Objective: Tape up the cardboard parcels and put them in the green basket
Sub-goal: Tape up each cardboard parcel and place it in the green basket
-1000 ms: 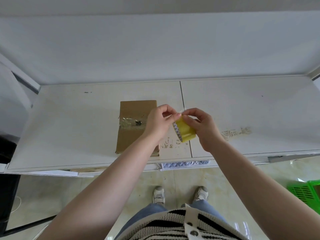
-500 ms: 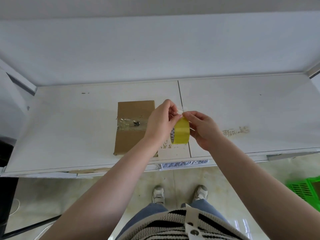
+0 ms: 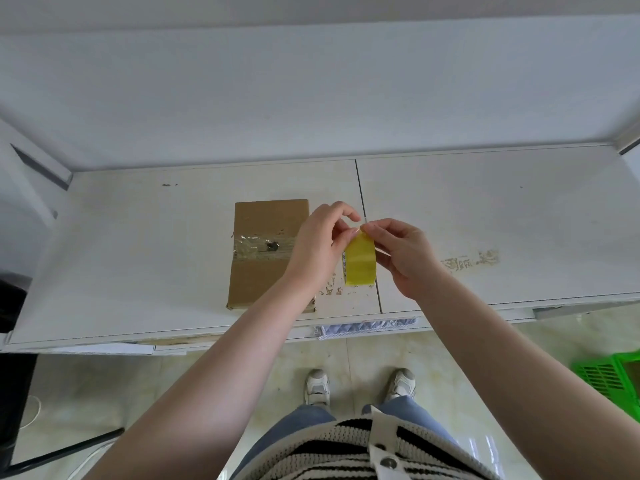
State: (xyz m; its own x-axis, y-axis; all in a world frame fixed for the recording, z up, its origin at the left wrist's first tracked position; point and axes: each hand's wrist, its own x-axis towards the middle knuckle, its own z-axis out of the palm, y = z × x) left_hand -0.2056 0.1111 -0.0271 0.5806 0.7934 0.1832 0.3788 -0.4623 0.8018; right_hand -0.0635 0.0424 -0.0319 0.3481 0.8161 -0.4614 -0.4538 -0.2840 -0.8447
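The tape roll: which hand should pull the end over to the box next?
Probably the left hand: it sits nearest the cardboard box and pinches at the top of the yellow tape roll, while the right hand can steady it.

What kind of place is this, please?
Probably a small packing or parcel-preparing station, indoors. A cardboard parcel lies on a worn white table, both hands hold a yellow tape roll, and a green basket stands on the tiled floor.
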